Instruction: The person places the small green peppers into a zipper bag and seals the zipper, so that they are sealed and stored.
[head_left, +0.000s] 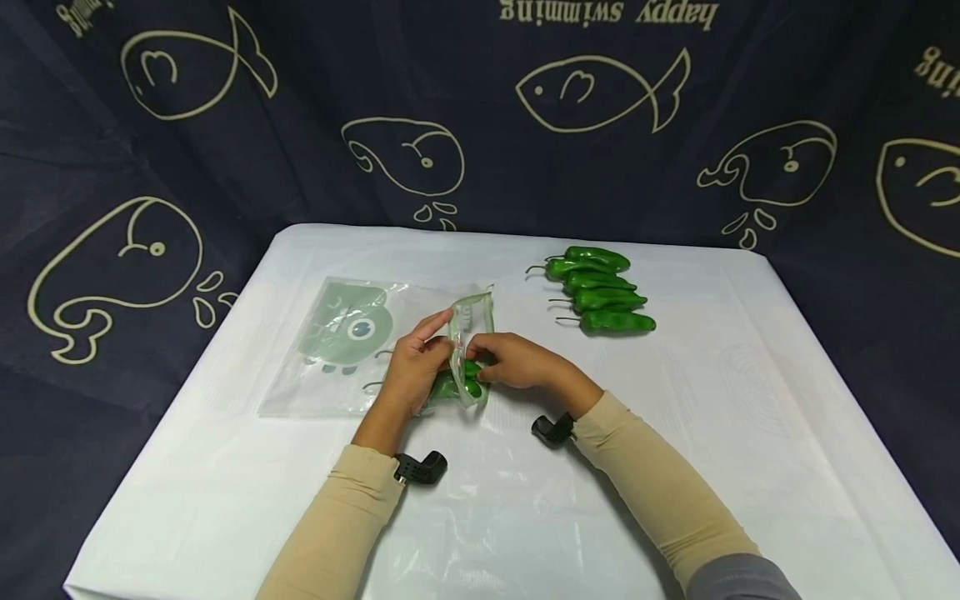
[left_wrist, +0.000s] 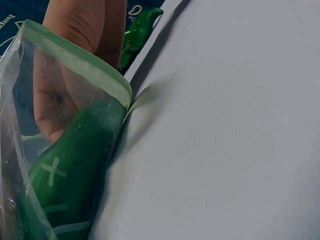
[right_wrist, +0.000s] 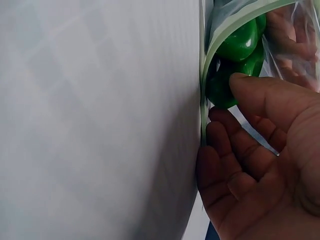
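Note:
A clear zip bag [head_left: 420, 300] with a green seal strip and a green cartoon print lies at the table's left middle, its mouth facing right. Several green peppers [right_wrist: 239, 42] are inside, their blunt ends near the opening. My left hand [head_left: 415, 362] grips the bag beside its mouth, partly seen through the plastic in the right wrist view. At the opening is my right hand [head_left: 517, 360]. Its thumb [right_wrist: 250, 90] rests on one pepper's end, with the curled fingers [right_wrist: 230, 135] close below that end, pinching it.
Several more green peppers [head_left: 611, 300] lie in a stacked row at the back right, stems to the left. A white cloth covers the table [head_left: 675, 400]. Behind it hangs a dark curtain [head_left: 480, 92] with fish and whale drawings.

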